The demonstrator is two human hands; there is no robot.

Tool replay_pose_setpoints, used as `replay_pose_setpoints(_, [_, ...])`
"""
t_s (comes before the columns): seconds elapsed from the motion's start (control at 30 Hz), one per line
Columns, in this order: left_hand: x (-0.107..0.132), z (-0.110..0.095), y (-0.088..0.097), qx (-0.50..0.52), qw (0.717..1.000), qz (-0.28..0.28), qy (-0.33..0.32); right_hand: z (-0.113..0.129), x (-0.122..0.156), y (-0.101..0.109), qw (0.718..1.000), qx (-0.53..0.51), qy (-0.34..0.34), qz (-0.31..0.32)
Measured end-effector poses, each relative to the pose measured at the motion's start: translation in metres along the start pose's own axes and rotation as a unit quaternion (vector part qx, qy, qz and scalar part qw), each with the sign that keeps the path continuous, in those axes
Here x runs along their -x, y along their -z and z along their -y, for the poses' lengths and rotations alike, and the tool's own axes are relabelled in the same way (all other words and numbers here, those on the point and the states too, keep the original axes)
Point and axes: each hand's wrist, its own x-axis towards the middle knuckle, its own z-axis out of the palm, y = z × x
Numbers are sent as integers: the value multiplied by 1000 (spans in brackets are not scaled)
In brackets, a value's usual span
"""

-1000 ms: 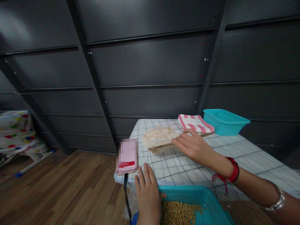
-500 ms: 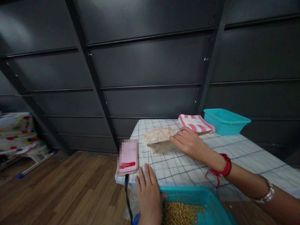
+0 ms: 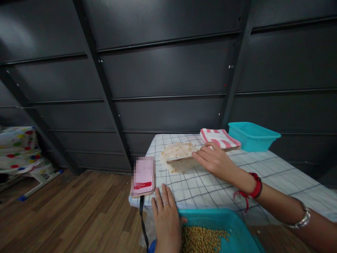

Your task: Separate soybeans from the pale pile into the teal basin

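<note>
My right hand (image 3: 214,160) reaches across the checked tablecloth (image 3: 210,186) and is closed on a long flat wooden stick (image 3: 184,160), whose edge rests against a pale heap of husks or flakes (image 3: 176,150). My left hand (image 3: 165,219) lies flat with fingers stretched out, gripping the near-left rim of a teal tray (image 3: 223,218) that holds yellowish beans (image 3: 201,239). A ring shows on the left hand; a red thread band and a metal bangle are on the right arm.
A pink phone (image 3: 143,175) with a black cable lies at the table's left corner. A folded red-striped cloth (image 3: 219,138) and an empty teal tub (image 3: 252,135) stand at the far end. Dark metal wall panels rise behind; wood floor and a dotted fabric pile (image 3: 18,147) lie left.
My right hand with the wooden stick has slid slightly back and forth beside the pale heap. The left hand has stayed on the tray rim.
</note>
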Motion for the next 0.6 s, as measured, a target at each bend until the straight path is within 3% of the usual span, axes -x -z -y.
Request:
replay_pose_setpoints(0.13, [1,0,-7,-10,1000,-13,-3,2,-2,2,1000,-9,13,-1])
replay_pose_setpoints(0.37, [0,1,5,-7,1000,5,-14,-4,2,30,1000,-21,13,-2])
replay_pose_setpoints(0.6, [2,-1,-6,-14,1000,-19,-2,5,-4,14,1000,-20,5,-7])
